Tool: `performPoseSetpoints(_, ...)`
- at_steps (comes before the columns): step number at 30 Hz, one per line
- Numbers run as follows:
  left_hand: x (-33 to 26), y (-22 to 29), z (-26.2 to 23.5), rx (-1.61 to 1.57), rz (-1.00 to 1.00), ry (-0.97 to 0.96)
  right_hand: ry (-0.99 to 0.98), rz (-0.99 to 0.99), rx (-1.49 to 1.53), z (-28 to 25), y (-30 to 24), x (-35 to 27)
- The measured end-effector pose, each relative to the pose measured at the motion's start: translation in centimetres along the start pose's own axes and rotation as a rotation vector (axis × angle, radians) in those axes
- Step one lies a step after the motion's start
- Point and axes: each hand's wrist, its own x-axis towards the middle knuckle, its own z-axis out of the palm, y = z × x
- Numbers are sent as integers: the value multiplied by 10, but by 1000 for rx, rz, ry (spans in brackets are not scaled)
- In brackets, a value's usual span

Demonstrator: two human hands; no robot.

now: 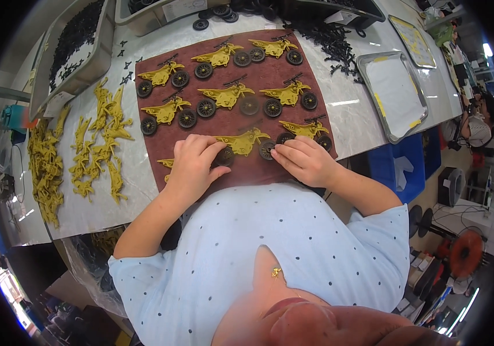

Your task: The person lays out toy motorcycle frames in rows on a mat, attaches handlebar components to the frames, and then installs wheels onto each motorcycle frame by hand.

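On a maroon cloth (pixel 192 64) lie rows of yellow toy motorbikes with black wheels and handlebars. My left hand (pixel 192 164) pinches a black toy wheel (pixel 224 156) between thumb and fingers, at the left end of a yellow motorbike body (pixel 240 142) in the nearest row. At that body's other end, the fingertips of my right hand (pixel 306 160) are closed on a second black wheel (pixel 266 151). Just beyond my right hand sits another yellow motorbike (pixel 302 129), partly covered by it. My left hand partly hides a further yellow body (pixel 167 163).
Piles of loose yellow bodies (pixel 48 167) lie at the left. A grey bin (pixel 98 63) of small black parts stands far left. Loose black parts (pixel 330 43) and a metal tray (pixel 394 95) are at the right. Several black wheels (pixel 201 24) lie at the back.
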Motion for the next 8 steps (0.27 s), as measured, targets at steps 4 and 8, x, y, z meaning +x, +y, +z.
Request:
performPoseSetpoints(4,-3,1,4,35,19,37,-34,-17,9,3,-3,-1)
performPoseSetpoints(8,-5,3,2,49,0,43,-70,-21,6,6,-4,-1)
